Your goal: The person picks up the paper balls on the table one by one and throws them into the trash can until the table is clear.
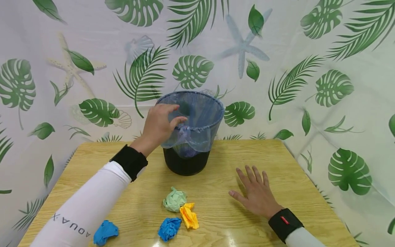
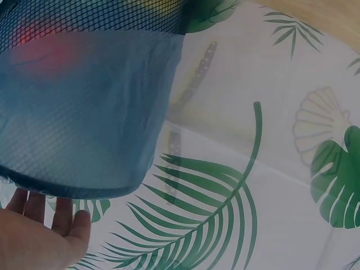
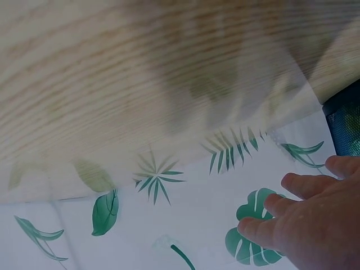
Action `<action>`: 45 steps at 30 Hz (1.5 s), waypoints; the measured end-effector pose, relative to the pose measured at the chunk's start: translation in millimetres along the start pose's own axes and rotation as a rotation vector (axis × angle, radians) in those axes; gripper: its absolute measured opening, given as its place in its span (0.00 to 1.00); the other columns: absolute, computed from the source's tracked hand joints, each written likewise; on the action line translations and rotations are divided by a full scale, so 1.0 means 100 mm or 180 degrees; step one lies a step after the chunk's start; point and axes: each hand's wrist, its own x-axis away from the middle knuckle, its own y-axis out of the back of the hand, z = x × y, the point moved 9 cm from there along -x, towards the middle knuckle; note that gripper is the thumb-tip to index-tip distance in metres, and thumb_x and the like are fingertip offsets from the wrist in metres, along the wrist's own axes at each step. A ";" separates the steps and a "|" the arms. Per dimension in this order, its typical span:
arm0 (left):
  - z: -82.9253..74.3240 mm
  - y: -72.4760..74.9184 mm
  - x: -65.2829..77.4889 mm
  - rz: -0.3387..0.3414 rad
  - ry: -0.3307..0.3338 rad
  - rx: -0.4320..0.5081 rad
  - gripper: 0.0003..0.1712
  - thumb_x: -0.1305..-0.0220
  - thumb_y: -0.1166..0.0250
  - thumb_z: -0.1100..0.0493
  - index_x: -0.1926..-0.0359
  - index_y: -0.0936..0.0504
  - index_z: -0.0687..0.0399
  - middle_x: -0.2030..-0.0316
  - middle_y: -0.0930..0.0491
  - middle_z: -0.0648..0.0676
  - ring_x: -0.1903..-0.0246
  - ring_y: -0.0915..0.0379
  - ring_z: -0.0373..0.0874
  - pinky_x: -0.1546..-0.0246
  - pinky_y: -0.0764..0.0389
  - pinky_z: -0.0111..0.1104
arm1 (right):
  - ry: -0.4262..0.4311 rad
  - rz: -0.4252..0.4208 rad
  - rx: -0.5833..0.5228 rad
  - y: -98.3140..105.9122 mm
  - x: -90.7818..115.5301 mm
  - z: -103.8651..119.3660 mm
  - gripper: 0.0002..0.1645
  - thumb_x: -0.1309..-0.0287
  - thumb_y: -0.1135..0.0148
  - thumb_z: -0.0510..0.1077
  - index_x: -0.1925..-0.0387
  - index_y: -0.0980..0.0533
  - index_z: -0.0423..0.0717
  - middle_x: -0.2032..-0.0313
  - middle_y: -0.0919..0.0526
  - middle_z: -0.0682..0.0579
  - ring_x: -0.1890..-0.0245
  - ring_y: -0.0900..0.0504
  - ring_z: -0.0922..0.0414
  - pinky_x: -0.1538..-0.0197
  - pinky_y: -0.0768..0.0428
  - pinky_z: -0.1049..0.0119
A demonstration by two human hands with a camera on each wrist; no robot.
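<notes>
My left hand [image 1: 160, 121] is over the left rim of a black mesh waste bin [image 1: 185, 164] lined with a translucent blue bag [image 1: 203, 137]. Its thumb and fingers are spread apart, with nothing between them. In the left wrist view, the fingers of the left hand [image 2: 48, 230] show at the bin's rim [image 2: 107, 193], and a blurred red patch [image 2: 48, 53] shows through the liner. Off to the right of the bin, my right hand [image 1: 256, 195] is palm down over the wooden table [image 1: 228, 212], fingers spread, holding nothing.
In front of the bin lie a green crumpled paper ball [image 1: 175, 200], a yellow crumpled paper [image 1: 189, 216] and a blue crumpled paper ball [image 1: 169, 228]. Another blue crumpled paper [image 1: 105, 233] lies beside my left forearm. Leaf-patterned cloth [image 1: 191, 37] hangs behind the table.
</notes>
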 end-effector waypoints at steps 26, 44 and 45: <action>0.49 0.01 0.66 0.0175 0.0173 -0.0449 0.69 0.36 0.55 0.16 0.20 0.55 0.70 0.21 0.53 0.68 0.21 0.57 0.62 0.22 0.54 0.54 | 0.0058 -0.0023 -0.0003 0.02 -0.05 0.06 0.52 0.33 0.45 0.73 0.20 0.43 0.48 0.23 0.46 0.33 0.22 0.54 0.31 0.27 0.60 0.27; 1.09 -0.23 1.51 0.0852 0.0508 -0.1018 0.66 0.37 0.42 0.23 0.22 0.48 0.73 0.24 0.48 0.74 0.24 0.56 0.70 0.24 0.56 0.60 | 0.0034 -0.0002 -0.0013 -0.02 -0.05 0.05 0.52 0.32 0.46 0.73 0.20 0.43 0.48 0.23 0.46 0.33 0.23 0.53 0.31 0.27 0.60 0.27; 1.09 -0.24 1.55 0.0852 0.0504 -0.1038 0.66 0.37 0.42 0.22 0.23 0.48 0.73 0.24 0.48 0.74 0.24 0.56 0.71 0.24 0.56 0.60 | 0.0035 -0.0009 -0.0017 -0.02 -0.05 0.05 0.52 0.32 0.46 0.73 0.20 0.43 0.48 0.23 0.46 0.33 0.23 0.53 0.31 0.27 0.60 0.27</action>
